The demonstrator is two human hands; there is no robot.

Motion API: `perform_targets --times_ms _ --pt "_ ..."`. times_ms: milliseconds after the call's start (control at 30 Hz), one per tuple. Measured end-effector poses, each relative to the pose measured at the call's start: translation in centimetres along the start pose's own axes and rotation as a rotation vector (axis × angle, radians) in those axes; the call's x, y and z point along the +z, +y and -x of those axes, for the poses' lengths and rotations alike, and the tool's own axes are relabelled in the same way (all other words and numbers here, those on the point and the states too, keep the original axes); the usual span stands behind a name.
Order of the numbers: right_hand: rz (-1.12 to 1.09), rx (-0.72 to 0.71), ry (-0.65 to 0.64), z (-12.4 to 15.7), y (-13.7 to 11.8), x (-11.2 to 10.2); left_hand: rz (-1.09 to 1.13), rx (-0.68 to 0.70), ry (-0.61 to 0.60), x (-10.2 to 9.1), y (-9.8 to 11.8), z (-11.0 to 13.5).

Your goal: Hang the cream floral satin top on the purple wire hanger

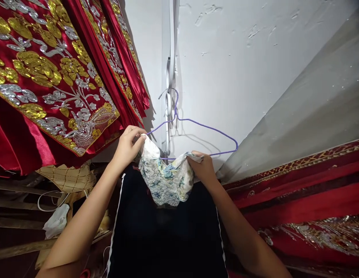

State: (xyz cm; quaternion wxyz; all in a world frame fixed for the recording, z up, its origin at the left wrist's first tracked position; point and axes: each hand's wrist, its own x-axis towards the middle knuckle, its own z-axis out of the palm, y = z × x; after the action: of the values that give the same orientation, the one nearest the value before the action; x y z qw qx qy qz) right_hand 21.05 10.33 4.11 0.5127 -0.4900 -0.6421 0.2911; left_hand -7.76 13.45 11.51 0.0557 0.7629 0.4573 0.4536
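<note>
A purple wire hanger (206,125) hangs against the wall by its hook, at a white metal fixture (168,104). A small white garment (167,181) with a green and blue floral print covers the left end of the hanger, which is hidden. My left hand (130,144) pinches the cloth at that end, thumb and fingers together. Lower on the right, my right hand (203,166) grips the garment's other upper edge near the hanger's bottom bar. The hanger's right end is bare and sticks out past my right hand.
Red cloths with gold and silver embroidery (66,77) hang at upper left. More red decorated fabric (312,208) spans the right side. At lower left are a wooden frame (20,224), a white plastic bag (57,220) and a cable. Dark clothing fills the lower middle.
</note>
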Motion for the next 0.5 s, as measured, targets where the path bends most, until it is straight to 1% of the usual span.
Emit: perform_targets --times_ms 67,133,167,200,300,333,367,400,433,467,500 --pt "-0.043 0.008 -0.042 0.3 -0.2 0.5 -0.006 0.045 0.002 0.0 1.2 -0.3" --pt "-0.037 -0.016 -0.05 0.6 -0.7 0.3 0.006 0.093 -0.033 -0.3 1.9 -0.6" --pt "-0.019 -0.034 -0.003 0.7 -0.9 -0.2 0.011 0.105 -0.048 -0.5 2.1 -0.8" --pt "0.001 -0.046 0.085 0.6 -1.1 -0.8 0.011 0.108 -0.056 -0.7 2.0 -0.9" --pt "0.032 -0.024 0.417 -0.2 -1.0 -3.9 -0.001 0.124 -0.094 -1.1 1.3 -1.2" --pt "0.05 -0.013 0.482 -0.7 -0.8 -5.1 0.002 0.141 -0.118 -1.1 1.0 -1.3" --pt "0.074 -0.002 0.499 -1.2 -0.7 -6.5 0.005 0.16 -0.144 -1.1 0.7 -1.4" --pt "0.103 0.013 0.475 -1.8 -0.6 -7.8 0.008 0.175 -0.166 -1.1 0.5 -1.5" --pt "0.127 0.039 0.418 -2.3 -0.6 -9.1 0.007 0.18 -0.176 -1.0 0.2 -1.5" --pt "0.139 0.078 0.328 -2.7 -0.8 -10.3 0.0 0.174 -0.168 -0.9 0.0 -1.6" --pt "0.126 0.126 0.208 -2.8 -1.0 -11.2 -0.012 0.16 -0.148 -0.8 -0.2 -1.7"
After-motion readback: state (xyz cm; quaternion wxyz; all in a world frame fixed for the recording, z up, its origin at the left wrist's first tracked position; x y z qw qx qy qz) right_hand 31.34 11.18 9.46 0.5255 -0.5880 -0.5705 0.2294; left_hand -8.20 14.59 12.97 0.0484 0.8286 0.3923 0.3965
